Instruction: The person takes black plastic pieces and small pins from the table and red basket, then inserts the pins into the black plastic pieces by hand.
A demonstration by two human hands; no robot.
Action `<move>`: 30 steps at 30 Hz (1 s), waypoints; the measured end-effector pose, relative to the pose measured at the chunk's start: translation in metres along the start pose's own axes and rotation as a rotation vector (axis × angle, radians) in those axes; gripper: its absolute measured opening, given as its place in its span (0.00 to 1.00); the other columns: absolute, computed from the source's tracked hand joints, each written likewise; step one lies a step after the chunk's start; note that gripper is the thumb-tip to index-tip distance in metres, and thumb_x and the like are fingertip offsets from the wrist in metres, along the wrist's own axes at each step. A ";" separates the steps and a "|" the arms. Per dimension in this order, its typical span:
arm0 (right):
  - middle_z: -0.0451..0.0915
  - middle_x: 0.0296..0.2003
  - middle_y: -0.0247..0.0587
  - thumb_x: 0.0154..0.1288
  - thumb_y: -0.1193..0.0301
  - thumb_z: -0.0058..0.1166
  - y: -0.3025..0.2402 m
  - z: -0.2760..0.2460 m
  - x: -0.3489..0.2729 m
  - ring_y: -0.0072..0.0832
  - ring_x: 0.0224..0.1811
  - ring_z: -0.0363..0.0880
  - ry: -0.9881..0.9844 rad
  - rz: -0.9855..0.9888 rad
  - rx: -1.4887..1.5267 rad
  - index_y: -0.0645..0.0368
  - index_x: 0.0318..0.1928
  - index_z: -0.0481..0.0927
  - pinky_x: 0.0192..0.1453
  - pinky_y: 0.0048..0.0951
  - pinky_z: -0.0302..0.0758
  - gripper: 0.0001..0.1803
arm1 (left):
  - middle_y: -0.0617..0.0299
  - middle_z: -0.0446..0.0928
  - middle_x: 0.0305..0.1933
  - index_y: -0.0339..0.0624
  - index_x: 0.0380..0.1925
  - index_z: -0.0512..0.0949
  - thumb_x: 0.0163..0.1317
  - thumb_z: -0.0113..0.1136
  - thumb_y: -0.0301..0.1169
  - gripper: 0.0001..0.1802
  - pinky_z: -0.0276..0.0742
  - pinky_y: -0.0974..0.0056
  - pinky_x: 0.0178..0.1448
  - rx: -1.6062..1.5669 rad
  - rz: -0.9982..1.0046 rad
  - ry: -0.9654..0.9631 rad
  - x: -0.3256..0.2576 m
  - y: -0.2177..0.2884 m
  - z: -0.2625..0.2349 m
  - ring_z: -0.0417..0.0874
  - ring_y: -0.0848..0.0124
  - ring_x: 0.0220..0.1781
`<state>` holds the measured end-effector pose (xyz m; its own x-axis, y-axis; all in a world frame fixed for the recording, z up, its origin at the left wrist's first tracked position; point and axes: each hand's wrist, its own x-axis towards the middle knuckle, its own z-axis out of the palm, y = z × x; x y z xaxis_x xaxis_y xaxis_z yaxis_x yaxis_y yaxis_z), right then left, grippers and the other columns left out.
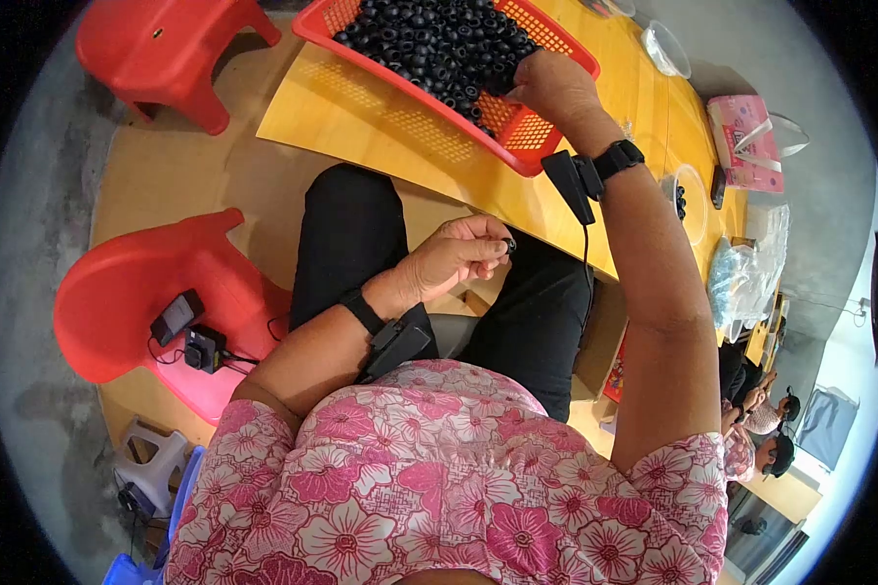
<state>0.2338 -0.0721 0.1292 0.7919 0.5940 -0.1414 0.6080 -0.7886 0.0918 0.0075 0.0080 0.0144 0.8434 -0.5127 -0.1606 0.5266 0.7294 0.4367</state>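
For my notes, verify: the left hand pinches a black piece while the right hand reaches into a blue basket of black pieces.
The basket is red, not blue, as the head view shows; the left hand pinches the piece and the right hand reaches in.

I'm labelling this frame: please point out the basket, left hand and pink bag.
Basket point(523, 159): head view, near corner of its rim.
Left hand point(458, 255): head view, middle of the hand.
Pink bag point(741, 127): head view, pink side.

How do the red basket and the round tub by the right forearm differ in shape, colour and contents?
The red basket is oblong, the tub round. The basket is red, the tub pale. The basket holds a big heap, the tub visibly fewer. Both hold small black pieces.
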 end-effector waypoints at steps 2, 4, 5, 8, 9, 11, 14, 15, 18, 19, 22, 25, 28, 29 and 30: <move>0.82 0.31 0.43 0.50 0.61 0.65 -0.004 0.000 0.000 0.41 0.37 0.81 0.015 0.026 -0.012 0.53 0.33 0.84 0.40 0.39 0.77 0.12 | 0.72 0.73 0.30 0.48 0.39 0.78 0.62 0.60 0.32 0.06 0.70 0.75 0.38 0.015 -0.003 -0.011 -0.001 0.001 0.001 0.72 0.82 0.30; 0.82 0.30 0.43 0.48 0.59 0.66 -0.005 0.001 0.003 0.41 0.37 0.81 0.008 0.072 0.009 0.54 0.32 0.84 0.40 0.40 0.77 0.14 | 0.69 0.75 0.31 0.47 0.39 0.77 0.62 0.60 0.31 0.06 0.70 0.74 0.37 -0.002 0.003 -0.010 0.000 -0.002 0.000 0.72 0.81 0.29; 0.82 0.30 0.43 0.48 0.59 0.66 -0.005 0.002 0.003 0.41 0.37 0.81 0.009 0.071 0.008 0.54 0.32 0.84 0.40 0.40 0.77 0.14 | 0.66 0.77 0.32 0.45 0.39 0.77 0.62 0.60 0.30 0.06 0.70 0.74 0.36 -0.018 0.009 -0.009 0.001 -0.003 -0.001 0.72 0.81 0.28; 0.82 0.30 0.43 0.47 0.58 0.66 -0.007 0.004 0.003 0.42 0.37 0.81 0.019 0.053 -0.006 0.54 0.32 0.84 0.39 0.41 0.77 0.15 | 0.66 0.77 0.32 0.45 0.39 0.77 0.62 0.60 0.30 0.06 0.70 0.74 0.36 -0.016 0.021 -0.031 0.000 -0.006 -0.001 0.72 0.81 0.29; 0.82 0.30 0.44 0.47 0.58 0.66 -0.006 0.005 0.003 0.42 0.37 0.81 0.025 0.068 0.004 0.54 0.32 0.84 0.39 0.41 0.77 0.15 | 0.66 0.77 0.32 0.45 0.39 0.77 0.62 0.60 0.30 0.06 0.70 0.74 0.36 -0.015 0.021 -0.032 0.000 -0.005 -0.001 0.72 0.81 0.29; 0.82 0.30 0.44 0.47 0.58 0.66 -0.005 0.007 0.005 0.42 0.37 0.81 0.033 0.085 0.015 0.54 0.32 0.84 0.39 0.41 0.77 0.15 | 0.66 0.77 0.33 0.45 0.39 0.77 0.62 0.59 0.29 0.06 0.70 0.74 0.36 -0.014 0.019 -0.009 0.000 -0.005 0.001 0.72 0.81 0.29; 0.82 0.30 0.44 0.47 0.58 0.66 -0.003 0.009 0.008 0.42 0.37 0.81 0.055 0.076 0.007 0.54 0.31 0.84 0.39 0.41 0.77 0.15 | 0.66 0.77 0.33 0.45 0.39 0.77 0.63 0.59 0.29 0.06 0.71 0.73 0.36 -0.014 0.018 -0.002 0.000 -0.004 0.000 0.72 0.81 0.29; 0.82 0.30 0.44 0.48 0.58 0.66 -0.004 0.008 0.008 0.42 0.37 0.81 0.038 0.091 0.023 0.54 0.31 0.84 0.40 0.41 0.77 0.15 | 0.66 0.77 0.33 0.45 0.39 0.77 0.63 0.59 0.29 0.06 0.71 0.73 0.36 -0.011 0.018 -0.001 0.000 -0.004 0.000 0.72 0.81 0.29; 0.82 0.31 0.45 0.49 0.60 0.65 -0.005 0.005 0.008 0.43 0.37 0.81 0.032 0.116 0.045 0.55 0.31 0.84 0.40 0.41 0.77 0.14 | 0.66 0.77 0.33 0.45 0.39 0.78 0.62 0.59 0.29 0.06 0.72 0.73 0.37 -0.004 0.005 0.034 0.001 -0.002 -0.001 0.73 0.81 0.29; 0.82 0.31 0.46 0.50 0.61 0.64 -0.005 0.005 0.008 0.43 0.37 0.81 0.041 0.126 0.047 0.56 0.32 0.84 0.41 0.41 0.77 0.13 | 0.66 0.77 0.33 0.45 0.39 0.78 0.62 0.60 0.29 0.06 0.72 0.73 0.37 -0.004 0.004 0.044 0.001 -0.002 -0.001 0.73 0.81 0.29; 0.82 0.31 0.48 0.51 0.63 0.62 -0.005 0.009 0.008 0.44 0.37 0.81 0.101 0.105 0.007 0.57 0.31 0.84 0.42 0.41 0.78 0.12 | 0.66 0.77 0.32 0.45 0.40 0.78 0.62 0.60 0.30 0.07 0.73 0.73 0.38 -0.001 0.013 0.046 0.003 -0.002 -0.003 0.73 0.81 0.29; 0.82 0.41 0.49 0.55 0.60 0.59 -0.011 -0.001 0.006 0.43 0.47 0.81 -0.029 0.102 -0.033 0.57 0.41 0.83 0.49 0.42 0.78 0.17 | 0.67 0.77 0.32 0.46 0.40 0.78 0.62 0.60 0.30 0.07 0.73 0.74 0.38 0.004 0.025 0.040 0.004 -0.002 -0.005 0.73 0.81 0.29; 0.82 0.40 0.49 0.56 0.60 0.58 -0.008 0.001 0.000 0.45 0.44 0.81 -0.001 0.040 -0.044 0.58 0.41 0.83 0.46 0.43 0.77 0.17 | 0.67 0.77 0.32 0.46 0.39 0.78 0.62 0.60 0.30 0.06 0.73 0.74 0.37 0.022 0.027 0.037 0.004 -0.003 -0.005 0.73 0.81 0.29; 0.82 0.40 0.49 0.56 0.60 0.58 -0.004 0.001 -0.004 0.45 0.44 0.81 -0.001 0.047 -0.044 0.58 0.41 0.83 0.46 0.43 0.77 0.17 | 0.67 0.77 0.32 0.46 0.39 0.78 0.63 0.59 0.30 0.06 0.73 0.74 0.37 0.034 0.029 0.035 0.004 -0.004 -0.004 0.73 0.81 0.29; 0.82 0.38 0.48 0.57 0.62 0.58 -0.002 -0.001 -0.012 0.42 0.41 0.82 0.092 0.006 0.091 0.59 0.40 0.82 0.43 0.41 0.77 0.15 | 0.67 0.77 0.32 0.46 0.39 0.78 0.63 0.59 0.30 0.06 0.73 0.74 0.37 0.031 0.027 0.035 0.004 -0.005 -0.005 0.73 0.81 0.29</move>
<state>0.2230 -0.0781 0.1317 0.8000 0.5979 -0.0498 0.5987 -0.8010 0.0016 0.0087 0.0044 0.0072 0.8606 -0.4766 -0.1794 0.5008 0.7281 0.4680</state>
